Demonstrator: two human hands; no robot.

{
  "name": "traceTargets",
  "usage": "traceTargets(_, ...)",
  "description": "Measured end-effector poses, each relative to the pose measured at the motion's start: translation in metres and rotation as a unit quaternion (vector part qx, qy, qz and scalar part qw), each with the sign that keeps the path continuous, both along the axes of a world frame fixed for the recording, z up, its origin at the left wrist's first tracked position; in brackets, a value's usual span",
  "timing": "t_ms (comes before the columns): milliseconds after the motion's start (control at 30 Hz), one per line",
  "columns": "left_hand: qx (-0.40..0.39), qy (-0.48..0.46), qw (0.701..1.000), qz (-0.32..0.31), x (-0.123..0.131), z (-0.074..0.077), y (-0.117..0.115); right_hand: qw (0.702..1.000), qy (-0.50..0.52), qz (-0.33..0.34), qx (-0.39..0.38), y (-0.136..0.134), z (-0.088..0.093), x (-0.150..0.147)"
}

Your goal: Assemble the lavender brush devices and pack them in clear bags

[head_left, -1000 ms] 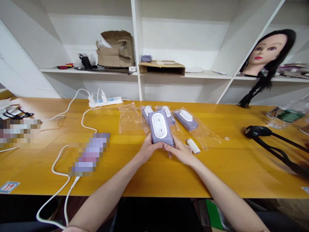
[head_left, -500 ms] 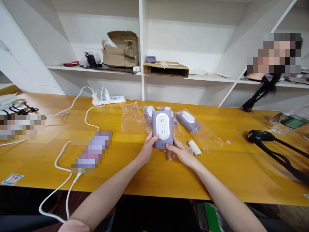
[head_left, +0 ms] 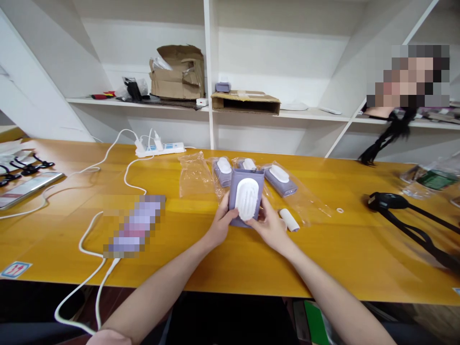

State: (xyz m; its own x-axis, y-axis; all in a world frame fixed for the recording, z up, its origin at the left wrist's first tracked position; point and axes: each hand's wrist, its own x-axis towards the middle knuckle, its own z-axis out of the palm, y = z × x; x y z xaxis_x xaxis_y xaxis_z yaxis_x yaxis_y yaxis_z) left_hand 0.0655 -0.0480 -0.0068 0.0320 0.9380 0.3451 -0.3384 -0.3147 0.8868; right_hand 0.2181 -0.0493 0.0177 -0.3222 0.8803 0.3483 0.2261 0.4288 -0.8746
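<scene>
Both hands hold a purple rectangular device (head_left: pixel 234 191) upright above the table, its face with a ridged white oval piece (head_left: pixel 247 199) turned towards me. My left hand (head_left: pixel 223 221) grips the lower left side, thumb on the front. My right hand (head_left: pixel 270 224) holds the lower right, with its thumb at the oval's bottom edge. Behind it, similar purple devices with white ovals lie in clear plastic bags: one at left (head_left: pixel 223 178), one at right (head_left: pixel 285 187), and one partly hidden in the middle (head_left: pixel 247 164). A short white cylinder (head_left: pixel 289 220) lies beside my right hand.
A phone (head_left: pixel 136 225) with a white cable lies at left; another phone (head_left: pixel 32 189) is farther left. Behind stands a power strip (head_left: pixel 160 149). Black straps (head_left: pixel 413 230) lie at right. Shelves hold a torn cardboard box (head_left: pixel 178 79) and a flat carton (head_left: pixel 246 103).
The device in my hands has turned and sits slightly lower and to the right. Its white oval now shows ridges, and the oval mark near its bottom edge no longer shows.
</scene>
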Motion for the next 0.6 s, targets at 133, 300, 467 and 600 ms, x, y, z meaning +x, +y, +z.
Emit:
traceTargets(133,0.028,-0.039,0.999,-0.022,-0.007,0.007,-0.001,0.988,-0.095,-0.063,0.102,0.004,-0.006,0.007)
traceTargets(300,0.231,0.089,0.968,-0.031,-0.011,0.019,-0.014,0.955,-0.141,-0.037,0.26,0.008,-0.008,0.017)
traceTargets(467,0.363,0.168,0.916,0.003,-0.012,0.021,-0.015,0.936,-0.129,-0.035,0.326,0.008,-0.005,0.018)
traceTargets(600,0.377,0.174,0.91,0.01,-0.013,0.021,-0.012,0.936,-0.123,-0.039,0.328,0.008,-0.006,0.017)
